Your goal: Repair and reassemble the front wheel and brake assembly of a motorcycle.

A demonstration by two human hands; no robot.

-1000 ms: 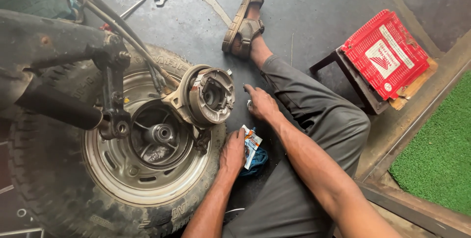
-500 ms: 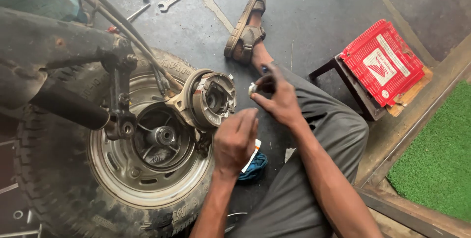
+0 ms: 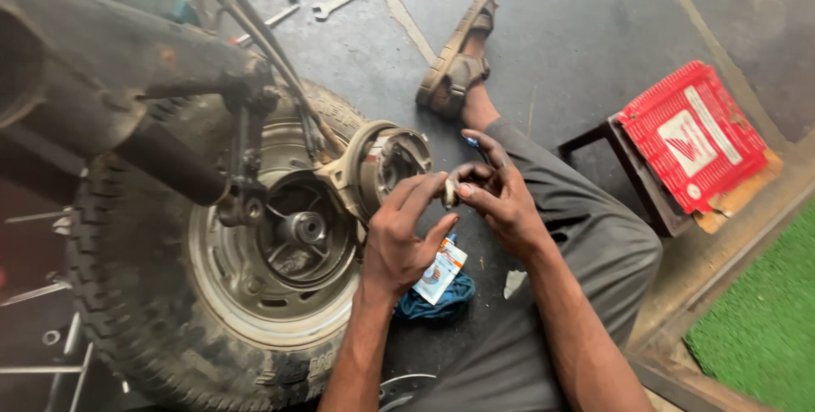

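Both hands met over the lap, just at three o'clock from the brake plate [image 3: 386, 166]. The left hand [image 3: 399, 242] had its fingers stretched toward a small pale part [image 3: 448, 194], touching it at the tips, and the right hand [image 3: 501, 200] pinched that same part between thumb and fingers. So the little part sat gripped between the two hands, too small to tell what it was. Below the hands, at six o'clock, a small white packet [image 3: 440, 271] lay on a blue rag [image 3: 437, 303] on the floor. At nine o'clock the wheel [image 3: 212, 293] lay flat, hub up, tyre all round it. At twelve o'clock, a sandal [image 3: 454, 60]; far at eleven, a spanner [image 3: 338, 2]. At three o'clock stood a red box [image 3: 692, 136] on a low stool [image 3: 632, 174].
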